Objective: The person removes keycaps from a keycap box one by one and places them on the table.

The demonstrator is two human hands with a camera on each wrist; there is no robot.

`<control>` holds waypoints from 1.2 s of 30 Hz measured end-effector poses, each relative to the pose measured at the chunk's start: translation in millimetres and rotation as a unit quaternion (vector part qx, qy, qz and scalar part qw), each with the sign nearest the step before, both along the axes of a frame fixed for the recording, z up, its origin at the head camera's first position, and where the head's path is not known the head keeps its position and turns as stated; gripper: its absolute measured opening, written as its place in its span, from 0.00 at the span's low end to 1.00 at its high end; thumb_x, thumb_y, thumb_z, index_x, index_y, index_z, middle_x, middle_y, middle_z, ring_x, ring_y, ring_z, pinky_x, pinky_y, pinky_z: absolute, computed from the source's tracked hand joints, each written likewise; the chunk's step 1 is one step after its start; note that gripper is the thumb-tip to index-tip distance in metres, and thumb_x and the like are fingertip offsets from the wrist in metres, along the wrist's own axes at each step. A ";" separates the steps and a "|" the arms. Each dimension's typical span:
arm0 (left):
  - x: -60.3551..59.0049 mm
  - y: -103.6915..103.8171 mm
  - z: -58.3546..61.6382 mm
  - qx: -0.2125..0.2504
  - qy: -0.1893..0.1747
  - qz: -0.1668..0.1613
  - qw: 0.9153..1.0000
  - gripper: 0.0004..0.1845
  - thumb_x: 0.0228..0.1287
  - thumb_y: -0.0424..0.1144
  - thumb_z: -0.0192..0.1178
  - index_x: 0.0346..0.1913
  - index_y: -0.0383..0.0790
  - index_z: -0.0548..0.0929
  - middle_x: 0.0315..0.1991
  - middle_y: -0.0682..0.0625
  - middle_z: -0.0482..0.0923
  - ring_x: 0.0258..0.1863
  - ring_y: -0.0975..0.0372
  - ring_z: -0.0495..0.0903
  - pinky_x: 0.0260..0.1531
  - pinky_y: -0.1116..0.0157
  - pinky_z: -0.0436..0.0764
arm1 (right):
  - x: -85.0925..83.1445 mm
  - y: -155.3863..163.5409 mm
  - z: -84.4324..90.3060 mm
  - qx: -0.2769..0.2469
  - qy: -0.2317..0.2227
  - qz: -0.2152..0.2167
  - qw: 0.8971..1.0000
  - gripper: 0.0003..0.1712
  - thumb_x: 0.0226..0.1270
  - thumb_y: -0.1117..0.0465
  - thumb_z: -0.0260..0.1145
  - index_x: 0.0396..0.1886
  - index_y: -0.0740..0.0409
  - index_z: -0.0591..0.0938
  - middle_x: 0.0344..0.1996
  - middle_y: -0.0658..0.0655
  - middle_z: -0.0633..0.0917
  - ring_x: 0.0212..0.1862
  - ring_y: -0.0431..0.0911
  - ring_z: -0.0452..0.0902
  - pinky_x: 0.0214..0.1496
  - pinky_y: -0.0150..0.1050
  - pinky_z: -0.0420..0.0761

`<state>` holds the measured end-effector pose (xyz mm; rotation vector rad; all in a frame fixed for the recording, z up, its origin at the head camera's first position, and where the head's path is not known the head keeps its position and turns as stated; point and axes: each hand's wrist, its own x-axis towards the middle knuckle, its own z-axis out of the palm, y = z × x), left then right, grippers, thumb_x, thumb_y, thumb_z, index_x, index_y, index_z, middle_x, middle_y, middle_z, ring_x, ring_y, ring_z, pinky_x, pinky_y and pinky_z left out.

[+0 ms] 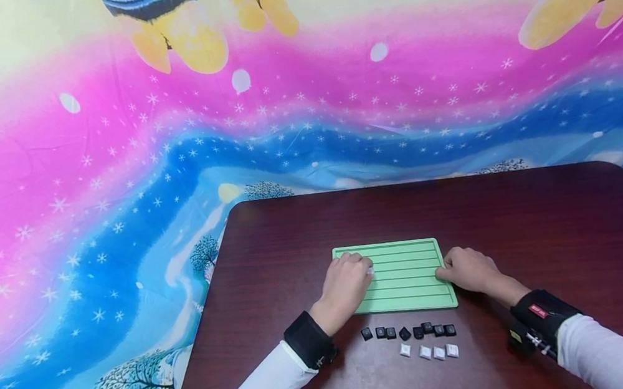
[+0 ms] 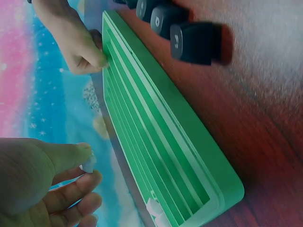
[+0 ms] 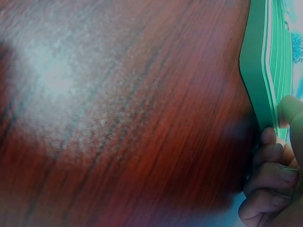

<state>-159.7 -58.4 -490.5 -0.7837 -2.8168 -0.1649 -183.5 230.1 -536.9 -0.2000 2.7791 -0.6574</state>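
A white keycap (image 2: 88, 163) is pinched between the thumb and a finger of my left hand (image 1: 348, 282), over the left part of a green ridged tray (image 1: 412, 302). In the left wrist view, more white keycaps (image 2: 155, 207) sit in the tray near its left end. My right hand (image 1: 472, 270) grips the tray's right rim, thumb over the top edge and the other fingers curled along the outer side. The left hand covers the tray's left edge in the head view.
Several black keycaps (image 1: 380, 332) lie in a loose row on the dark wooden table (image 1: 282, 241), in front of the tray. Nearer still are several loose white keycaps (image 1: 452, 350). A colourful printed cloth (image 1: 303, 107) hangs behind the table.
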 end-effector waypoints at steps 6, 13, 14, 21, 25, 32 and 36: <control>14.1 1.2 2.9 0.001 0.003 -0.022 1.000 0.04 0.68 0.43 0.65 0.42 0.50 0.88 0.37 0.57 0.87 0.38 0.63 0.82 0.37 0.67 0.78 | -0.3 -0.1 -0.7 0.001 0.003 -0.002 1.000 0.26 0.64 0.53 0.64 0.09 0.47 0.64 0.10 0.44 0.58 0.15 0.39 0.52 0.21 0.32 0.50; 31.0 4.2 3.3 -0.016 0.020 -0.057 0.998 0.06 0.65 0.46 0.68 0.43 0.51 0.88 0.37 0.59 0.87 0.38 0.65 0.82 0.35 0.69 0.76 | -0.2 -0.3 0.0 -0.003 0.001 0.002 1.000 0.25 0.64 0.53 0.64 0.09 0.47 0.64 0.10 0.44 0.58 0.16 0.39 0.52 0.21 0.32 0.50; 33.2 4.8 3.4 -0.019 0.024 -0.061 0.998 0.06 0.65 0.46 0.68 0.42 0.51 0.88 0.37 0.59 0.86 0.37 0.65 0.82 0.34 0.69 0.76 | -0.1 -0.2 -0.1 -0.003 0.002 0.002 1.000 0.25 0.63 0.53 0.64 0.09 0.47 0.65 0.10 0.44 0.58 0.16 0.39 0.53 0.21 0.32 0.51; 43.8 6.5 0.5 -0.017 0.039 -0.082 0.996 0.06 0.63 0.47 0.69 0.40 0.52 0.87 0.38 0.60 0.86 0.38 0.66 0.82 0.33 0.70 0.75 | 0.7 -0.6 0.3 -0.002 0.003 0.000 1.000 0.25 0.64 0.53 0.64 0.10 0.48 0.64 0.10 0.44 0.58 0.16 0.40 0.53 0.21 0.32 0.51; 49.4 6.3 -0.2 -0.019 0.042 -0.088 0.995 0.06 0.64 0.47 0.69 0.41 0.53 0.87 0.38 0.60 0.86 0.38 0.66 0.81 0.34 0.70 0.74 | 0.1 0.0 -0.6 -0.001 0.003 0.000 1.000 0.25 0.64 0.52 0.63 0.09 0.48 0.65 0.10 0.44 0.58 0.16 0.40 0.53 0.21 0.32 0.51; 57.6 6.4 0.2 -0.019 0.035 -0.103 0.994 0.06 0.62 0.48 0.70 0.39 0.54 0.87 0.36 0.61 0.86 0.35 0.68 0.80 0.31 0.73 0.69 | -0.5 0.3 -0.7 -0.001 0.009 0.000 1.000 0.25 0.63 0.52 0.63 0.09 0.47 0.64 0.11 0.44 0.58 0.16 0.40 0.52 0.21 0.33 0.51; 62.5 6.5 0.1 -0.023 0.033 -0.110 0.993 0.06 0.61 0.49 0.71 0.38 0.54 0.87 0.35 0.62 0.86 0.34 0.68 0.80 0.31 0.73 0.69 | -0.4 0.3 0.3 0.001 0.007 0.000 1.000 0.25 0.63 0.52 0.63 0.09 0.48 0.64 0.11 0.44 0.58 0.16 0.40 0.53 0.21 0.33 0.51</control>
